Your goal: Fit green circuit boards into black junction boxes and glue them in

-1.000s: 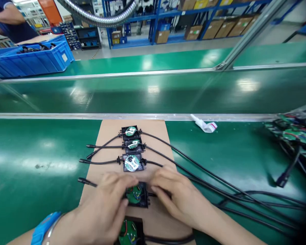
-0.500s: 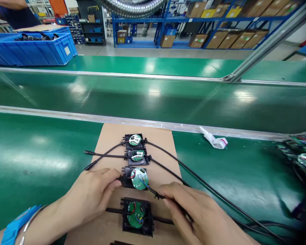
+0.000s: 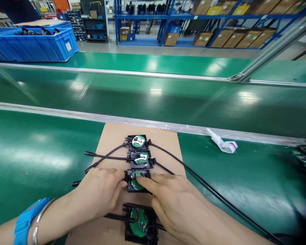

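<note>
A square black plastic housing (image 3: 139,189) with a round green circuit board (image 3: 136,183) lies between my hands. At the housing's left edge, my left hand (image 3: 104,187) pinches the black cable, whose end (image 3: 76,183) sticks out beyond the wrist side. My right hand (image 3: 170,197) rests over the right edge, its index finger stretched out and pressing on the board; its thumb is apart, lower down. Part of the right-hand cable is hidden beneath it. Nearer me sits another housing with a wired green board (image 3: 139,223). Two similar units, with white-coated boards (image 3: 141,158), lie beyond.
Brown cardboard (image 3: 112,136) lies under the row of housings on the green bench. A crumpled white wrapper (image 3: 223,141) is to the right. A metal rail (image 3: 142,121) runs behind, and a blue bin (image 3: 40,46) stands at the far left, near another person.
My right hand has moved left from the cable onto the board, one finger pressing it. The board now sits lower in the housing. My left hand stays at the housing's left edge.
</note>
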`<move>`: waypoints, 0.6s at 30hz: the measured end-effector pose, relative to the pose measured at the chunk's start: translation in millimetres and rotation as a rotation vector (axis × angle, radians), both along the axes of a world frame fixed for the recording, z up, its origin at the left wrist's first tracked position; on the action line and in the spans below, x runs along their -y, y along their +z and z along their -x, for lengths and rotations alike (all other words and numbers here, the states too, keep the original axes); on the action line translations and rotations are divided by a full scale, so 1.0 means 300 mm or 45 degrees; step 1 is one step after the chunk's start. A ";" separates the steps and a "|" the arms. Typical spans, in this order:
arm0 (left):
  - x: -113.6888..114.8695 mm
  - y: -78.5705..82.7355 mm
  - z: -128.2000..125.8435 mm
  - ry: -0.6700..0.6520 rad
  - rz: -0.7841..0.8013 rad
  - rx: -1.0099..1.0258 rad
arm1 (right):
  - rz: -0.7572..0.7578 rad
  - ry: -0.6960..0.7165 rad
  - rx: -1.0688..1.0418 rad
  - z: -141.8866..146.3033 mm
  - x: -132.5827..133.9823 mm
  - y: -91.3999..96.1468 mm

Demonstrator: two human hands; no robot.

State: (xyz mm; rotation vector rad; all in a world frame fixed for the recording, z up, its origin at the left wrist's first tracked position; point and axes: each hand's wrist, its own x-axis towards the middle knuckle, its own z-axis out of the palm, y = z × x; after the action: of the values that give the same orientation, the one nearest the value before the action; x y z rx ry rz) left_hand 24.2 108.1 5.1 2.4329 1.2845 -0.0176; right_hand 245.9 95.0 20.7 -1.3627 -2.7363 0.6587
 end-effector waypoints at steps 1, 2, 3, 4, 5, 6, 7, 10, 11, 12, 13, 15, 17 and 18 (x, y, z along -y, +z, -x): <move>-0.002 -0.002 0.001 0.004 0.010 0.038 | -0.007 0.009 0.016 0.005 -0.001 -0.004; -0.005 -0.004 0.002 0.005 0.019 0.084 | -0.020 0.010 0.035 0.011 0.000 -0.009; -0.008 -0.006 0.004 0.001 0.033 0.137 | -0.037 0.004 0.053 0.016 0.001 -0.015; -0.010 -0.007 0.006 -0.001 0.048 0.189 | -0.055 -0.009 0.071 0.021 0.004 -0.020; -0.013 -0.008 0.008 0.003 0.059 0.235 | -0.070 -0.025 0.087 0.026 0.006 -0.025; -0.016 -0.009 0.011 0.016 0.067 0.269 | -0.078 -0.039 0.103 0.030 0.008 -0.029; -0.018 -0.009 0.013 0.031 0.074 0.294 | -0.078 -0.053 0.120 0.032 0.010 -0.032; -0.023 -0.007 0.013 0.041 0.057 0.350 | -0.058 -0.083 0.142 0.034 0.012 -0.037; -0.024 -0.004 0.010 0.030 0.047 0.371 | -0.049 -0.089 0.138 0.033 0.012 -0.038; -0.023 -0.002 0.007 0.020 0.030 0.393 | -0.046 -0.098 0.127 0.032 0.012 -0.040; -0.021 0.000 0.004 0.015 0.010 0.410 | -0.051 -0.104 0.109 0.030 0.012 -0.042; -0.013 -0.002 -0.002 0.011 -0.042 0.403 | -0.084 -0.114 0.065 0.027 0.011 -0.046; 0.001 -0.012 -0.006 -0.022 -0.129 0.325 | -0.128 -0.119 0.017 0.025 0.012 -0.052; 0.011 -0.019 -0.008 -0.048 -0.193 0.263 | -0.145 -0.123 -0.004 0.024 0.012 -0.054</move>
State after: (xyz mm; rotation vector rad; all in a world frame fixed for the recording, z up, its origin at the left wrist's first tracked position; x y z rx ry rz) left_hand 26.6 105.0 -0.7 2.5068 1.1859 0.3235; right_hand 238.6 91.4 4.5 -1.4552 -2.6406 0.4908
